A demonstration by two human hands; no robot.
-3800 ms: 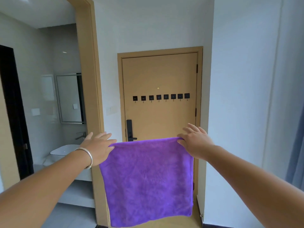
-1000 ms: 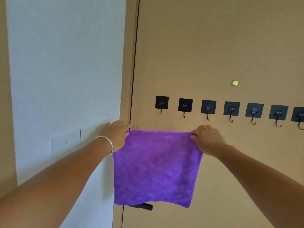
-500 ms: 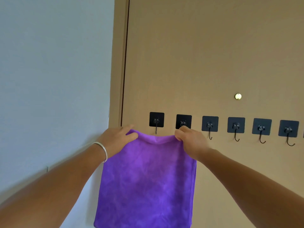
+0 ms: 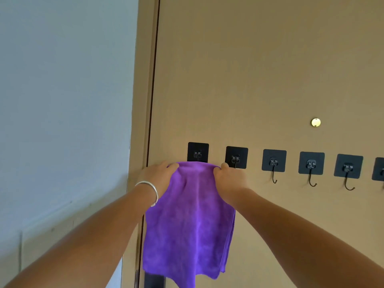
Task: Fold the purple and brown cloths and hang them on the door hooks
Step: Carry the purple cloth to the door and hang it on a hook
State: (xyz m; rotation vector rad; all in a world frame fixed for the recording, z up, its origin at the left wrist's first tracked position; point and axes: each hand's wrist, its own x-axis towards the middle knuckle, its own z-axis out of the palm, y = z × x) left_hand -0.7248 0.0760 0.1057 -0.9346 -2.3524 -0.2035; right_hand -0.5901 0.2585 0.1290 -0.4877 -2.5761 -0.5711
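The folded purple microfibre cloth (image 4: 191, 221) hangs flat against the tan wooden door (image 4: 259, 69), its top edge bunched up at the first black square adhesive hook (image 4: 198, 152) on the left of the row; the cloth's upper fold covers that hook's lower part, so whether it is caught on the prong cannot be told. The cloth drapes down in soft vertical folds to a lower edge near the bottom of the view, where a dark piece of door hardware (image 4: 154, 280) shows beneath it.

The left hand (image 4: 159, 176) grips the cloth's upper left corner, fingers curled over and pinching the fabric; a silver bangle (image 4: 148, 191) circles that wrist. The right hand (image 4: 229, 179) holds the upper right corner, fingers closed on the fabric, thumb up by the second black square hook (image 4: 236, 157), whose lower part is hidden behind the hand.

To the right the row of black hooks goes on: a third (image 4: 273, 164), a fourth (image 4: 311, 166) and a fifth (image 4: 348, 169) hang bare, with another cut off at the frame's edge. A small round brass peephole (image 4: 315, 122) sits higher on the door. Left of the door run the tan door frame (image 4: 142, 80) and a pale grey-white wall (image 4: 62, 100).
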